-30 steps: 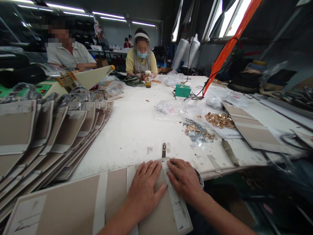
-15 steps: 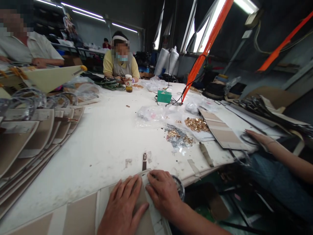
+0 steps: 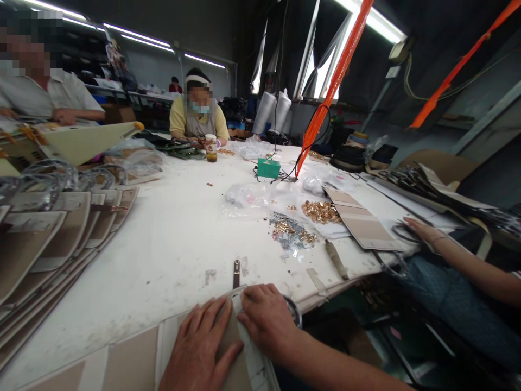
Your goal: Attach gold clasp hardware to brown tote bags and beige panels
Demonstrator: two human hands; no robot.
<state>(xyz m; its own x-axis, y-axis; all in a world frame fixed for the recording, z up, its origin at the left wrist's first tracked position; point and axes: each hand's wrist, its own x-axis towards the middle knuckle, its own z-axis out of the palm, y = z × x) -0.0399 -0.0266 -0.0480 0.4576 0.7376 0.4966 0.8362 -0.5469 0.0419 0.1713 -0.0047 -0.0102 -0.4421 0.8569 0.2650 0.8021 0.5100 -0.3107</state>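
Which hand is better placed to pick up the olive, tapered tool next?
Probably your right hand: it rests on the flat, beige-and-white panel, nearer the tool, while your left hand lies farther left.

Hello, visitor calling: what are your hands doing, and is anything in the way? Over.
Left hand flat on beige panel. Right hand on its pale edge strip. Dark strap beyond the far edge. Stacked panels leftward, apart from both hands.
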